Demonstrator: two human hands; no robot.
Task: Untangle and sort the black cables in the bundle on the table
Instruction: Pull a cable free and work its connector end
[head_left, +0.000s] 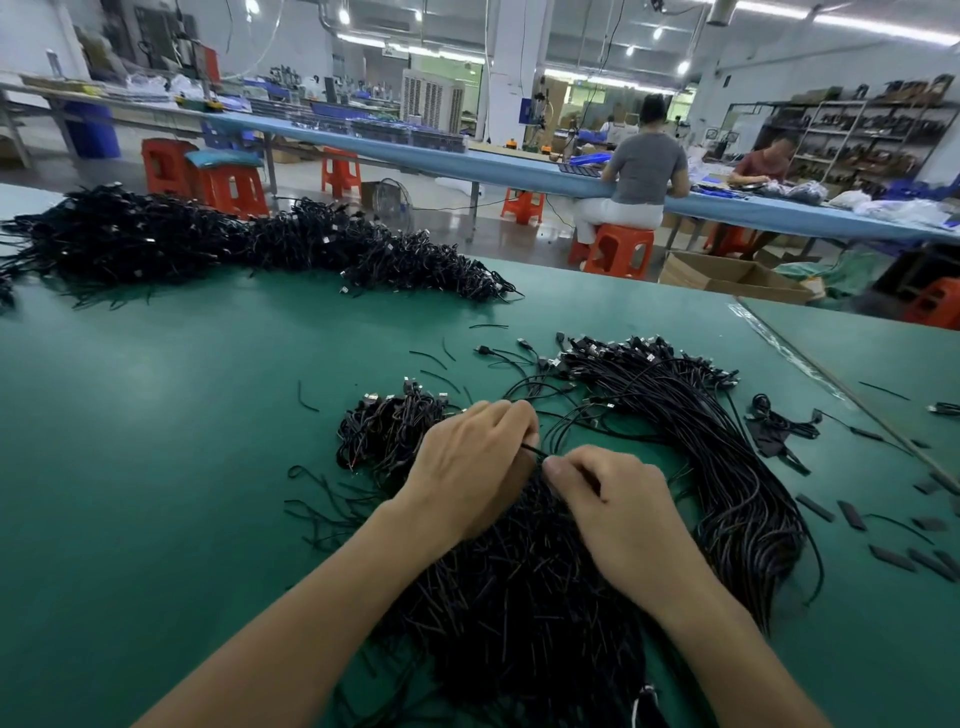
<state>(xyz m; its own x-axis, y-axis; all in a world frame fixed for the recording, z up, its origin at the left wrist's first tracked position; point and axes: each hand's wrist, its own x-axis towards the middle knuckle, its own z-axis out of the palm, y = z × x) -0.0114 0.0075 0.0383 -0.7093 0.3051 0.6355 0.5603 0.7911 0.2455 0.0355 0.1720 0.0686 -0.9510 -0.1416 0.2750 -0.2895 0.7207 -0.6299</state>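
A thick bundle of black cables (519, 597) lies tangled on the green table (156, 467) right in front of me. My left hand (467, 467) and my right hand (618, 509) rest on top of it, fingers curled, and pinch the same thin black cable (535, 451) between them. To the right a combed-out sheaf of black cables (717, 441) curves away, its plug ends lined up at the far end. A smaller knotted clump (384, 426) sits just left of my left hand.
A long heap of black cables (249, 244) covers the far left of the table. Short black offcuts (852, 514) and loose wire bits lie scattered to the right. Two people sit at a blue bench (467, 161) behind, with orange stools (618, 254) and a cardboard box (727, 278).
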